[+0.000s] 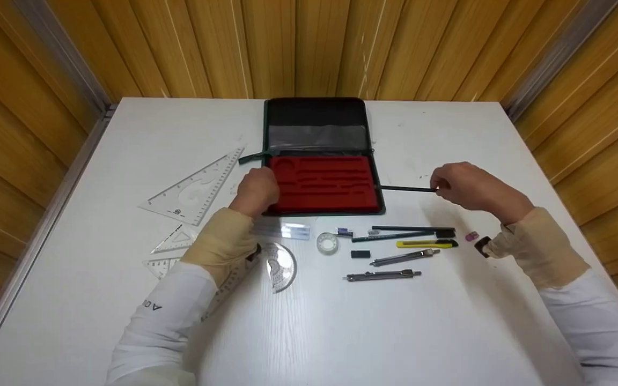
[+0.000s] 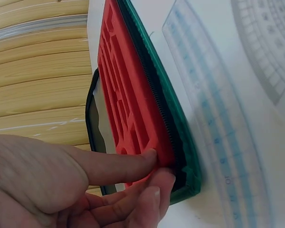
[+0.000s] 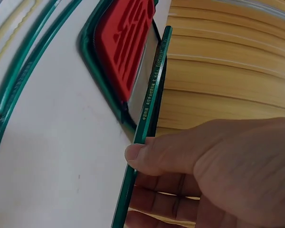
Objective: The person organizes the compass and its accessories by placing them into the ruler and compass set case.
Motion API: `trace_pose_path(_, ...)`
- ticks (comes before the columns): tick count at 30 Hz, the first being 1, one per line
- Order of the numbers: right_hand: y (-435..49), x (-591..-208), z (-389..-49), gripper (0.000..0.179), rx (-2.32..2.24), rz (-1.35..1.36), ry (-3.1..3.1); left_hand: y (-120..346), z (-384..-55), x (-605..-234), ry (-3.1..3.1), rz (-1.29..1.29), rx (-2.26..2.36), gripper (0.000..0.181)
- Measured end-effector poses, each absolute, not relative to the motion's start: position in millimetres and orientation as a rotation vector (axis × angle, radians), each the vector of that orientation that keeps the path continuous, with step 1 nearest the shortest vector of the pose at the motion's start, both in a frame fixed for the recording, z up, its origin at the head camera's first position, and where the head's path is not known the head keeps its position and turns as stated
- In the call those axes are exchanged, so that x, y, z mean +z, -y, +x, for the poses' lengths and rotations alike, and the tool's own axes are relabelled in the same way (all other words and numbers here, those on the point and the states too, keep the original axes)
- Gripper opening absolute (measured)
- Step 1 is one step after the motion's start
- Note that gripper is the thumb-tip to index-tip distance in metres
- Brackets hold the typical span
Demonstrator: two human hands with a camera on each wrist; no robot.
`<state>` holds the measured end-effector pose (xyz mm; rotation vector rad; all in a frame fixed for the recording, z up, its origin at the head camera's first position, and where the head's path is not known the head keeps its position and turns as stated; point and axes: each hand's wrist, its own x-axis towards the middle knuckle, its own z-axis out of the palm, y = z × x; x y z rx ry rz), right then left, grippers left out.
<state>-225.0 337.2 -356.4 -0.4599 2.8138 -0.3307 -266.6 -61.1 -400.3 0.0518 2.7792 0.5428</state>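
An open green zip case (image 1: 317, 214) lies on the table, with a red moulded tray (image 1: 336, 202) in its lower half. My left hand (image 1: 258, 188) is at the tray's left front corner. In the left wrist view its thumb (image 2: 118, 166) lies on the red tray (image 2: 154, 123) and the fingers curl at the tray's edge, pinching the corner. To the right of the case, my right hand (image 1: 470, 185) grips a dark green pencil (image 1: 408, 188) between thumb and fingers. Gold lettering runs along that pencil (image 3: 149, 95), which points toward the case.
Clear set squares (image 1: 196, 187), a protractor (image 1: 282, 266) and a ruler (image 1: 282, 230) lie left and front. Before the case are a tape roll (image 1: 327, 243), green pencils (image 1: 395, 236), a yellow utility knife (image 1: 421, 244), two metal compasses (image 1: 383, 275) and a pink sharpener-like piece (image 1: 471, 236).
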Motion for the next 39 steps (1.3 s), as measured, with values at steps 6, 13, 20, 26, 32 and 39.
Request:
trace_pose_path(6, -302.9, -346.9, -234.4, 0.014, -0.305, -0.535, -2.834, 58.0, -266.6, -403.4, -2.798, 0.06, 0.538, 0.025)
trace_pose_path(13, -264.1, -344.1, -245.2, 0.014, -0.299, -0.686, -2.843, 62.5, -268.9, -406.0, -2.793, 0.014, 0.6, 0.024)
trace_pose_path(20, -236.3, -347.1, -256.4, 0.014, -0.307, -0.802, -2.837, 64.0, -270.3, -405.9, -2.796, 0.043, 0.593, 0.025)
trace_pose_path(26, -221.1, -354.4, -264.6, 0.011, -0.337, -0.836, -2.8, 65.1, -269.8, -407.0, -2.786, 0.016, 0.601, 0.023)
trace_pose_path(32, -210.0, -363.2, -273.8, 0.014, -0.369, -0.827, -2.769, 61.4, -271.0, -406.2, -2.78, -0.006, 0.579, 0.023)
trace_pose_path(39, -195.7, -377.6, -281.0, 0.014, -0.353, -0.811, -2.728, 56.0, -271.4, -404.7, -2.786, -0.027, 0.565, 0.027)
